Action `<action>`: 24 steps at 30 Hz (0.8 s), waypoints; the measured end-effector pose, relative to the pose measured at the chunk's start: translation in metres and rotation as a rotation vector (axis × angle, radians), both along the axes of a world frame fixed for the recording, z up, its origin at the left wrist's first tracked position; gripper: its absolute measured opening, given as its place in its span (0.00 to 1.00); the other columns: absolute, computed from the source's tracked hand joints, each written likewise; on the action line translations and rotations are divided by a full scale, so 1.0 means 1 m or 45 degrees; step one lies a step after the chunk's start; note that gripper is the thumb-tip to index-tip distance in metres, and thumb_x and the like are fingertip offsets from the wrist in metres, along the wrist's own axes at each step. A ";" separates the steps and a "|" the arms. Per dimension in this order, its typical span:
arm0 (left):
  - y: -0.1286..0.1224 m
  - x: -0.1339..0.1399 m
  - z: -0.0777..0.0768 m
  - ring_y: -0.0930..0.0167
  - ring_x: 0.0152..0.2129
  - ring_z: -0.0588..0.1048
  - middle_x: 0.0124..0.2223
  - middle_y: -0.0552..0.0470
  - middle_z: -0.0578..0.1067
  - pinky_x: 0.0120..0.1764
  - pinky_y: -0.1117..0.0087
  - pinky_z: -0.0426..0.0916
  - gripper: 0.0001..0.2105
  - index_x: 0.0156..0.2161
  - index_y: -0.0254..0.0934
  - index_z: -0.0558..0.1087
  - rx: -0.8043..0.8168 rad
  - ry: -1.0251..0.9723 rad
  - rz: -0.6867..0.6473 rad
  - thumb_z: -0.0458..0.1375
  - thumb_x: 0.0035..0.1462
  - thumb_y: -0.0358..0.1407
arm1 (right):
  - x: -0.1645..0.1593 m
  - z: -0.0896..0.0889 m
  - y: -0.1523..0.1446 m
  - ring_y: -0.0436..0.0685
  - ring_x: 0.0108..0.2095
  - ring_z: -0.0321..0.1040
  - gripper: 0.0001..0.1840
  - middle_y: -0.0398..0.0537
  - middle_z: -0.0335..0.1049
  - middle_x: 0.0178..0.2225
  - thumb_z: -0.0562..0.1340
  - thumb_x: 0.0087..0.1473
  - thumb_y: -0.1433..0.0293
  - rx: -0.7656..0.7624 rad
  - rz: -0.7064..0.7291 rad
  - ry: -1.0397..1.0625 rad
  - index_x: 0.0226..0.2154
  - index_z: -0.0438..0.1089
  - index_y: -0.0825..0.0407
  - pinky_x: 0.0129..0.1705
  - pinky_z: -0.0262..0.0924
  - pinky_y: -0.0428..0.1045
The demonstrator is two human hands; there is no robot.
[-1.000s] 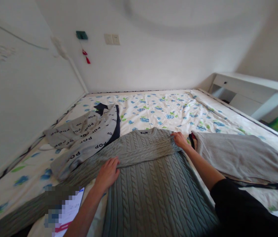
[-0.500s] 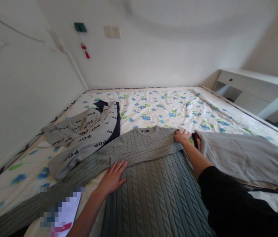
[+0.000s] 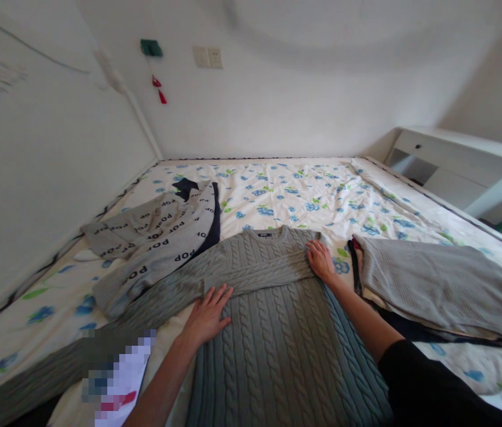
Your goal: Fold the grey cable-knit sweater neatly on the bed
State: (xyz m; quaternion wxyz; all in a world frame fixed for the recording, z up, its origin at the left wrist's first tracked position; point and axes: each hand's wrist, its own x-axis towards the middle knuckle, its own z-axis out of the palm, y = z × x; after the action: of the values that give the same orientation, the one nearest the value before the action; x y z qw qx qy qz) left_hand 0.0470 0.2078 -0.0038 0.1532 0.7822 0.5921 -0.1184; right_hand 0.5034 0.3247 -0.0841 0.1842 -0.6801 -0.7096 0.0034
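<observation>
A grey-green cable-knit sweater lies spread on the bed, its collar towards the far wall. The sleeve on the right is folded across the chest, and its cuff reaches the left edge of the body. My left hand rests flat with fingers apart at that cuff. On the folded shoulder at the right, my right hand lies with its fingers stretched over the knit. The other sleeve runs out to the lower left, still straight.
A grey garment printed "POP" lies loosely at the left. A stack of folded clothes, grey ribbed piece on top, is at the right. A partly blurred white paper or packet lies lower left. A white cabinet stands beyond the bed.
My right hand has moved a little left and nearer, from the shoulder's outer edge onto the folded sleeve. The sweater's right shoulder edge is folded further in. My left hand stays at the cuff.
</observation>
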 end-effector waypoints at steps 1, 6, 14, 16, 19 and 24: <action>0.000 0.000 -0.001 0.48 0.83 0.48 0.86 0.49 0.48 0.76 0.35 0.57 0.43 0.84 0.50 0.54 0.002 -0.005 -0.003 0.59 0.67 0.39 | 0.003 -0.004 -0.009 0.63 0.76 0.58 0.29 0.56 0.67 0.75 0.49 0.79 0.65 -0.033 0.003 0.001 0.71 0.73 0.50 0.79 0.49 0.60; 0.002 -0.004 -0.011 0.47 0.83 0.49 0.86 0.48 0.51 0.76 0.34 0.58 0.42 0.83 0.49 0.57 0.044 -0.066 0.012 0.60 0.66 0.41 | 0.012 -0.006 -0.024 0.68 0.83 0.44 0.33 0.51 0.54 0.82 0.48 0.81 0.58 -0.353 -0.039 -0.034 0.81 0.58 0.44 0.79 0.47 0.74; 0.030 -0.025 -0.036 0.50 0.64 0.78 0.66 0.29 0.78 0.66 0.48 0.74 0.28 0.71 0.31 0.73 0.675 -0.409 0.506 0.59 0.69 0.40 | -0.018 0.019 0.008 0.65 0.73 0.62 0.24 0.54 0.77 0.67 0.55 0.79 0.64 -0.166 0.171 0.034 0.68 0.76 0.48 0.76 0.54 0.59; 0.035 -0.033 -0.040 0.53 0.55 0.83 0.55 0.34 0.83 0.59 0.52 0.78 0.30 0.71 0.30 0.70 0.639 -0.453 0.688 0.60 0.68 0.39 | -0.031 0.018 0.007 0.64 0.69 0.67 0.21 0.54 0.82 0.61 0.57 0.79 0.62 -0.198 0.322 0.047 0.63 0.80 0.48 0.74 0.57 0.56; 0.038 -0.041 -0.045 0.59 0.43 0.87 0.43 0.47 0.86 0.51 0.61 0.78 0.30 0.71 0.35 0.69 0.491 -0.529 0.774 0.61 0.66 0.34 | -0.050 0.014 0.005 0.63 0.61 0.73 0.17 0.55 0.83 0.57 0.60 0.78 0.62 -0.219 0.326 0.053 0.57 0.82 0.49 0.68 0.61 0.53; 0.035 -0.041 -0.041 0.63 0.40 0.86 0.40 0.52 0.86 0.46 0.66 0.74 0.28 0.69 0.38 0.71 0.484 -0.542 0.729 0.60 0.64 0.31 | -0.067 0.023 0.004 0.67 0.61 0.72 0.14 0.60 0.81 0.57 0.63 0.74 0.67 -0.246 0.099 0.037 0.56 0.81 0.51 0.67 0.62 0.57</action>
State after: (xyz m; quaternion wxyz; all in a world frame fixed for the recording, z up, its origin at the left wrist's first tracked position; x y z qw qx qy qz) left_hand 0.0060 0.2425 -0.0446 0.1517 0.6072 0.7524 0.2054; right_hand 0.4363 0.3286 -0.0613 0.1280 -0.6664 -0.7292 0.0888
